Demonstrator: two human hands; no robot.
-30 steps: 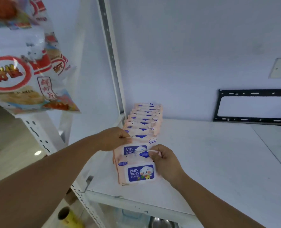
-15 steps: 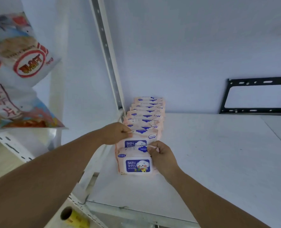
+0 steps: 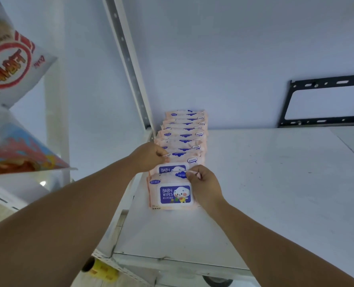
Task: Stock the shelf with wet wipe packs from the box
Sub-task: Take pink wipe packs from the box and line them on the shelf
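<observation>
Two hands on row | our left hand [image 3: 149,157] pinches top edge of second pack [image 3: 173,168], fingers closed | right hand [image 3: 205,186] grips front pack [image 3: 173,194] at its upper right, fingers curled shut | both packs upright on shelf [image 3: 265,183], barely shifted since half a second ago | row being squared, box not visible
</observation>
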